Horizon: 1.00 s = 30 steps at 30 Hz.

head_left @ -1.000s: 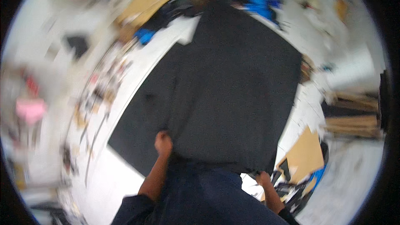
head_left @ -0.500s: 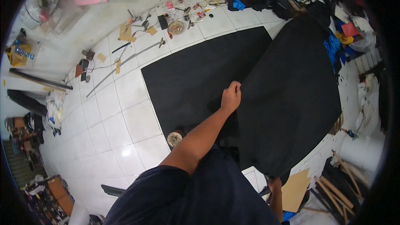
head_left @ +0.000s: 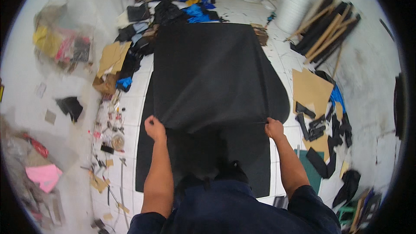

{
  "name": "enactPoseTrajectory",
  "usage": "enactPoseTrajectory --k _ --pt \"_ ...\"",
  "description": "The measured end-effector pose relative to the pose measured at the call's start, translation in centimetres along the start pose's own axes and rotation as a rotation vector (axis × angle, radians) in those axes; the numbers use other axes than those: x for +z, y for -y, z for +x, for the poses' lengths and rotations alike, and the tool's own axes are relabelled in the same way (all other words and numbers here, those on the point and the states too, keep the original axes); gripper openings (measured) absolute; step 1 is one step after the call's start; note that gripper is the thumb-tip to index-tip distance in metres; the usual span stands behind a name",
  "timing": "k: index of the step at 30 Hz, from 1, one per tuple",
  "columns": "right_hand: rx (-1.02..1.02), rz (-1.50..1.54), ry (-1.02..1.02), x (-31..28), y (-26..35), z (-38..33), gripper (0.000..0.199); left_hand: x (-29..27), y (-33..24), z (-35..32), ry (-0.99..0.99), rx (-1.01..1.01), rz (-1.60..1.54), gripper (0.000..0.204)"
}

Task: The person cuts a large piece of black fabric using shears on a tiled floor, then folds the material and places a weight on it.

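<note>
Left hand (head_left: 154, 128) and right hand (head_left: 274, 128) each clenched a near corner of the large black fabric sheet (head_left: 212, 73), which extended lengthwise away from both grips.

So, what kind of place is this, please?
Probably a small workshop for cutting fabric or sheet material. Both hands, left hand and right hand, hold up a large black sheet over a white tiled floor, with cardboard pieces and hand tools scattered around.

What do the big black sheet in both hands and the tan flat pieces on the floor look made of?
Big black sheet: probably matte woven fabric or felt; it drapes and sags between left hand and right hand. Tan flat pieces: likely cardboard, stiff with straight-cut edges.
</note>
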State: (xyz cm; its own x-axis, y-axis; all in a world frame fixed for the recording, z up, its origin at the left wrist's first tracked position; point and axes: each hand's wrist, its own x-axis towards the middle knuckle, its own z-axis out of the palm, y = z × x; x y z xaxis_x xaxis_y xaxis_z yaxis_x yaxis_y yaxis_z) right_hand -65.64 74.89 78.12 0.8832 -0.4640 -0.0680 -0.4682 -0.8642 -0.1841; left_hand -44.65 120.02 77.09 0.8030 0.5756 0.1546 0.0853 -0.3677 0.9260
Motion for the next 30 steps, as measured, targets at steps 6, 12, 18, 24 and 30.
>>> enactPoseTrajectory --k 6,12,18,24,30 --pt "0.032 0.012 -0.054 3.3 2.8 -14.4 0.026 -13.1 9.4 -4.2 0.058 0.074 0.056 0.021" --pt "0.086 -0.020 0.104 6.3 1.1 -29.2 0.025 -26.0 17.9 -10.7 0.091 -0.111 0.136 0.020" --pt "0.117 -0.103 0.294 8.3 -0.3 -43.4 0.024 -37.6 23.8 -17.2 0.106 -0.140 0.174 0.018" --pt "0.158 -0.079 0.526 9.8 -3.1 -52.3 0.027 -45.1 22.1 -24.0 0.127 -0.083 0.327 0.019" --pt "-0.004 0.101 0.140 21.1 -9.2 -55.7 0.015 -44.7 29.2 -29.2 0.314 -0.418 0.225 0.016"
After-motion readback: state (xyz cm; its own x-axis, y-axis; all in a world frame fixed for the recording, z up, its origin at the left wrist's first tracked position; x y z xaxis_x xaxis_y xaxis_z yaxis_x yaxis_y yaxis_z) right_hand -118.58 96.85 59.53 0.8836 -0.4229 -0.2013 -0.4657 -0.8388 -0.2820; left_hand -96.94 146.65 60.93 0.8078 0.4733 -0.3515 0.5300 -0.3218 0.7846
